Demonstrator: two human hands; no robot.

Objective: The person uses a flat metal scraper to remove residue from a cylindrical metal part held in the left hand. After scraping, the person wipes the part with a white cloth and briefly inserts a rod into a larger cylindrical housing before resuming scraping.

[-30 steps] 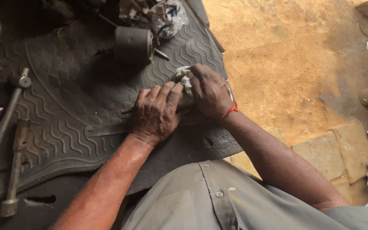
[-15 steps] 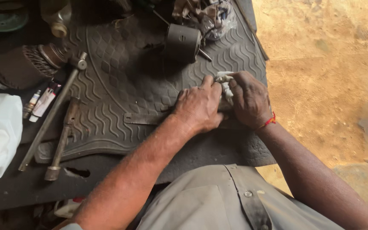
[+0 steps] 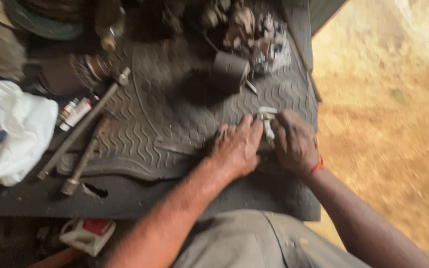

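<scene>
gripping a small whitish part (image 3: 266, 124) between them, the left hand (image 3: 237, 146) and right hand (image 3: 294, 141) close on it over the ribbed rubber mat (image 3: 175, 129). its long axis runs away from the person, toward the dark metal cylinder (image 3: 229, 72).

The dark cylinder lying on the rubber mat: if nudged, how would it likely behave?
The dark cylinder lies on its side, so it would probably roll. It looks like solid metal, likely heavy for its size. The ribbed rubber mat may slow it.

A dark metal cylinder (image 3: 229, 71) stands near the worktop's far edge (blurred); a white plastic bag (image 3: 13, 134) lies at its left edge beside two long steel rods (image 3: 83, 124).
</scene>
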